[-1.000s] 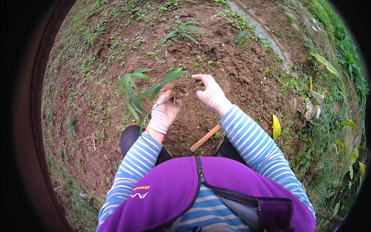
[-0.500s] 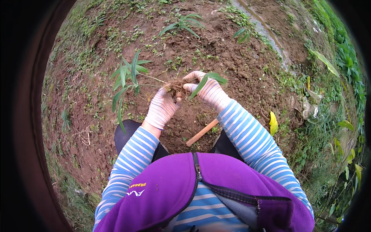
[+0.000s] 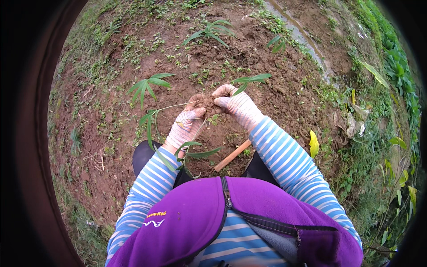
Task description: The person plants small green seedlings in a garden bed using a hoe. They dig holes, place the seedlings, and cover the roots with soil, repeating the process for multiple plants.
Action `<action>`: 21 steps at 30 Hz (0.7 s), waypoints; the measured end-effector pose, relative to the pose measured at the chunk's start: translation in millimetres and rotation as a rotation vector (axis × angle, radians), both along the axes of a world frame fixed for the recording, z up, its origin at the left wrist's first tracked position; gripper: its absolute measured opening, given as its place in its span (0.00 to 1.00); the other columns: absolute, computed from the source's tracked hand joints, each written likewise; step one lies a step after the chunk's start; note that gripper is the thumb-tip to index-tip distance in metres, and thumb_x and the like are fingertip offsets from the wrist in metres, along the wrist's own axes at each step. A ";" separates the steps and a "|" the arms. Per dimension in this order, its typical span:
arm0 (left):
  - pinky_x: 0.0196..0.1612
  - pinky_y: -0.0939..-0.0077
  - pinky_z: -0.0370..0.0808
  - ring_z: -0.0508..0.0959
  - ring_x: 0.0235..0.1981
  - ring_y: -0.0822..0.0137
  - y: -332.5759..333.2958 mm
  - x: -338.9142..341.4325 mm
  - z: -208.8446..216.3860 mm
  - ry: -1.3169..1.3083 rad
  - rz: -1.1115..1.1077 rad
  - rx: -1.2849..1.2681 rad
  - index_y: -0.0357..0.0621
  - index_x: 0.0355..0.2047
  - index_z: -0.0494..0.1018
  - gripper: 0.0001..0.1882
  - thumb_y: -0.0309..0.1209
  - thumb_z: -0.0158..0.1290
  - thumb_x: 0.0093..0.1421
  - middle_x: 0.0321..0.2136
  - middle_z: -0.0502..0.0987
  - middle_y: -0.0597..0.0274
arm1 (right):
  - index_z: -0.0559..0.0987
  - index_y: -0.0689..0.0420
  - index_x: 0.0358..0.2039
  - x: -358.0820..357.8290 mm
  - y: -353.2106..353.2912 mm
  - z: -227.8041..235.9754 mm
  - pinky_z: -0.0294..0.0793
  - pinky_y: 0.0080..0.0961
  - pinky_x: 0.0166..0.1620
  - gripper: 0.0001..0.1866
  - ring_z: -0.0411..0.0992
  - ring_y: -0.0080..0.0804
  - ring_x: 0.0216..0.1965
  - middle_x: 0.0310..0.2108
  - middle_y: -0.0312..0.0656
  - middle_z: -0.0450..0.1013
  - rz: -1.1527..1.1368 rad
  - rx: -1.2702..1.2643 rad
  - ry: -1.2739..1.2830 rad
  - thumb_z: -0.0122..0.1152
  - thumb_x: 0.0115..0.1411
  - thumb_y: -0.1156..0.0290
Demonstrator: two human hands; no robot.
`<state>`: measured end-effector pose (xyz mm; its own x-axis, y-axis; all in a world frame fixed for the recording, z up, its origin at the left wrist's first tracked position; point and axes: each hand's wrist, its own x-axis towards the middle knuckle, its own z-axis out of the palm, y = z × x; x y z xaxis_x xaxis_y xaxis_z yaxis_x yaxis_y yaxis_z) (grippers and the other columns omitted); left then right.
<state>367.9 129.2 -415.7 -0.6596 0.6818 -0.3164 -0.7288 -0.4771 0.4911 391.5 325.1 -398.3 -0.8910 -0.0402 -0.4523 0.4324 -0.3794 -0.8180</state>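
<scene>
In front of my knees, both gloved hands hold a brown, fibrous root clump (image 3: 206, 105) of a plant seedling. My left hand (image 3: 186, 127) is closed on its left side, thumb on top. My right hand (image 3: 239, 103) pinches the right side between thumb and fingers. Thin stems spread from the clump; narrow green leaves (image 3: 149, 84) stick out to the left, and others (image 3: 202, 154) hang over my left wrist and sleeve. More leaves (image 3: 251, 79) show just above my right hand; their stem is hidden. A wooden handle (image 3: 232, 155) lies below my right wrist, its far end hidden.
Brown, loose soil with small weeds surrounds me. A seedling (image 3: 209, 32) stands ahead, with a smaller one (image 3: 276, 43) right of it. A narrow wet channel (image 3: 302, 35) runs at the upper right. Yellow leaves (image 3: 314, 143) and dense greenery line the right side.
The root clump has been turned in my hands. Stems that pointed up-left now spread left and downward, some over my left sleeve. The leaves by my right hand have shifted upward.
</scene>
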 end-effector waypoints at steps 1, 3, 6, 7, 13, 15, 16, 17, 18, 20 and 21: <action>0.56 0.60 0.74 0.75 0.54 0.60 -0.1 0.3 -2.1 -0.002 0.016 0.017 0.49 0.55 0.69 0.24 0.24 0.59 0.58 0.52 0.75 0.59 | 0.77 0.56 0.35 -0.3 0.1 -2.9 0.77 0.21 0.29 0.06 0.73 0.22 0.24 0.27 0.34 0.75 -0.036 -0.057 -0.042 0.64 0.57 0.77; 0.51 0.63 0.76 0.76 0.49 0.60 -3.2 0.7 -6.2 -0.048 0.021 0.049 0.51 0.56 0.69 0.25 0.24 0.59 0.58 0.51 0.74 0.59 | 0.76 0.55 0.34 -0.7 2.5 -6.0 0.77 0.21 0.29 0.06 0.73 0.22 0.24 0.27 0.34 0.74 -0.034 -0.074 -0.031 0.64 0.57 0.77; 0.43 0.69 0.76 0.76 0.41 0.63 -7.4 -1.2 -11.0 -0.228 0.020 0.309 0.53 0.56 0.70 0.24 0.25 0.58 0.59 0.50 0.75 0.60 | 0.75 0.55 0.35 -2.0 10.5 -4.5 0.78 0.21 0.28 0.06 0.73 0.23 0.26 0.29 0.34 0.73 -0.149 -0.091 -0.032 0.63 0.58 0.78; 0.38 0.73 0.73 0.73 0.35 0.66 -10.6 -1.8 -10.7 -0.295 0.063 0.253 0.53 0.55 0.71 0.23 0.25 0.59 0.59 0.49 0.75 0.62 | 0.75 0.55 0.35 -3.0 14.3 -2.4 0.78 0.21 0.28 0.06 0.73 0.23 0.26 0.30 0.34 0.73 -0.204 -0.101 -0.032 0.63 0.59 0.79; 0.44 0.70 0.77 0.77 0.41 0.64 -16.8 -9.0 2.4 0.036 0.032 -0.051 0.53 0.54 0.70 0.23 0.26 0.60 0.59 0.48 0.76 0.64 | 0.77 0.55 0.47 -7.0 25.3 12.8 0.79 0.20 0.28 0.11 0.73 0.22 0.30 0.34 0.34 0.73 -0.158 -0.086 -0.064 0.58 0.64 0.71; 0.51 0.66 0.78 0.78 0.46 0.63 -15.4 -10.5 6.8 0.109 -0.047 -0.132 0.51 0.54 0.69 0.23 0.28 0.61 0.58 0.47 0.76 0.66 | 0.77 0.55 0.50 -6.1 22.5 15.3 0.79 0.20 0.28 0.14 0.73 0.22 0.30 0.35 0.34 0.73 0.016 -0.047 -0.044 0.58 0.65 0.68; 0.50 0.67 0.78 0.77 0.46 0.64 -14.0 -10.2 7.7 0.109 -0.048 -0.167 0.49 0.54 0.68 0.23 0.27 0.61 0.58 0.47 0.75 0.65 | 0.77 0.53 0.51 -5.3 20.5 15.9 0.79 0.20 0.29 0.15 0.73 0.22 0.29 0.36 0.34 0.74 0.138 0.037 -0.051 0.59 0.65 0.65; 0.49 0.68 0.78 0.77 0.47 0.66 -13.7 -9.2 8.3 0.099 -0.046 -0.204 0.48 0.54 0.68 0.23 0.26 0.60 0.59 0.47 0.75 0.64 | 0.78 0.53 0.51 -4.3 18.1 15.8 0.78 0.20 0.28 0.16 0.73 0.22 0.28 0.36 0.34 0.75 0.236 0.133 -0.025 0.60 0.64 0.64; 0.47 0.70 0.78 0.76 0.48 0.67 -13.5 -8.7 8.4 0.096 -0.041 -0.199 0.46 0.54 0.68 0.23 0.25 0.60 0.59 0.47 0.75 0.63 | 0.78 0.52 0.52 -3.9 16.1 15.6 0.76 0.20 0.27 0.17 0.73 0.21 0.27 0.36 0.34 0.76 0.345 0.202 0.001 0.61 0.64 0.63; 0.45 0.70 0.80 0.77 0.46 0.67 -10.5 -13.1 5.3 0.130 -0.067 -0.228 0.45 0.55 0.67 0.23 0.29 0.60 0.60 0.45 0.75 0.63 | 0.79 0.56 0.48 -2.4 12.9 14.3 0.74 0.21 0.28 0.17 0.73 0.19 0.27 0.33 0.35 0.78 0.450 0.395 0.073 0.67 0.60 0.66; 0.44 0.70 0.80 0.77 0.45 0.67 -9.9 -16.0 3.6 0.116 -0.066 -0.216 0.45 0.55 0.67 0.23 0.30 0.60 0.60 0.45 0.75 0.64 | 0.78 0.55 0.49 -1.3 11.8 13.7 0.74 0.21 0.30 0.17 0.73 0.19 0.28 0.33 0.35 0.77 0.390 0.310 0.102 0.67 0.60 0.67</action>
